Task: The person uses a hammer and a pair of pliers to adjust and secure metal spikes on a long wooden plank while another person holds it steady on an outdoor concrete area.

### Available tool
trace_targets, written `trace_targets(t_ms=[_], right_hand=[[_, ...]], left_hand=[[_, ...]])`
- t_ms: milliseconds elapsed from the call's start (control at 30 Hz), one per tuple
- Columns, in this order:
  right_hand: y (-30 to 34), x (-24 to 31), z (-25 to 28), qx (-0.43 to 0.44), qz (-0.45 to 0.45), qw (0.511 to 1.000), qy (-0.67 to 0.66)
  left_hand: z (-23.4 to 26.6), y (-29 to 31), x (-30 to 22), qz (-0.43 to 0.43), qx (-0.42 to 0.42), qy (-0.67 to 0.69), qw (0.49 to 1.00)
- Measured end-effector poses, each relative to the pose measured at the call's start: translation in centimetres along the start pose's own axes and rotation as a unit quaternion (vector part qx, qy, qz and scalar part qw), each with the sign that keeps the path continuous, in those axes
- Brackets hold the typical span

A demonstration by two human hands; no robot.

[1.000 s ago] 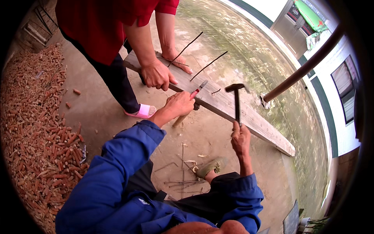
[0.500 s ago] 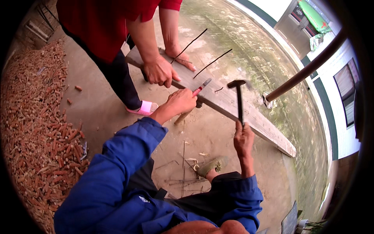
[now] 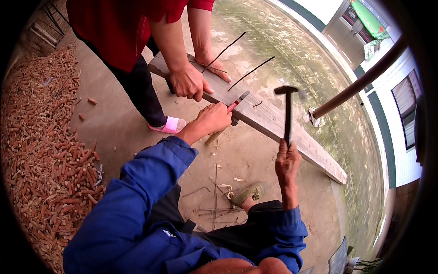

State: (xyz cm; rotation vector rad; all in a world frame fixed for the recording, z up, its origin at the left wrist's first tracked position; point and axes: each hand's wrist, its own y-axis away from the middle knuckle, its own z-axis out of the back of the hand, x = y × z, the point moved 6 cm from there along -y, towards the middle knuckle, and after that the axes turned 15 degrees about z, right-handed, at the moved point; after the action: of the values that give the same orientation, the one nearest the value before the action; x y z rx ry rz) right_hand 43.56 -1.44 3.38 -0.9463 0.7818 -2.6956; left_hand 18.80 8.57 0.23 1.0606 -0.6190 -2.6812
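Observation:
My left hand (image 3: 212, 118) is closed round a red-handled tool (image 3: 233, 105) with a grey metal head, which lies over the near edge of a long wooden bench (image 3: 273, 121). Its exact kind is hard to tell. In my right hand (image 3: 287, 160) a hammer (image 3: 288, 114) is held by its dark handle, head raised, beside the bench top. A short bent piece of dark metal (image 3: 258, 104) sits on the wood between tool and hammer. Two long thin dark rods (image 3: 252, 73) slant up from the bench. Another person's hands (image 3: 189, 83) press on the far left part of the plank.
Corn cobs (image 3: 50, 160) are heaped on the ground at left. Thin metal rods (image 3: 215, 196) lie on the ground near my shoe (image 3: 248, 194). The other person's pink slipper (image 3: 169, 125) is beside the bench. A brown post (image 3: 360, 82) stands at right.
The hammer has swung slightly up and to the right, with my right hand following. My left hand and the red-handled tool stay nearly in place, as do the other person's hands.

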Motion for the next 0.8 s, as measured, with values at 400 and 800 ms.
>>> trace_targets(t_ms=[400, 800], right_hand=[[3.2, -3.3, -3.5, 0.047, -0.301, 0.891, -0.336], [4.3, -8.1, -8.1, 0.064, -0.392, 0.775, -0.491]], left_hand=[[-1.8, -1.0, 0.6, 0.019, 0.222, 0.231, 0.947], [-4.0, -0.7, 0.0, 0.038, 0.348, 0.287, 0.892]])
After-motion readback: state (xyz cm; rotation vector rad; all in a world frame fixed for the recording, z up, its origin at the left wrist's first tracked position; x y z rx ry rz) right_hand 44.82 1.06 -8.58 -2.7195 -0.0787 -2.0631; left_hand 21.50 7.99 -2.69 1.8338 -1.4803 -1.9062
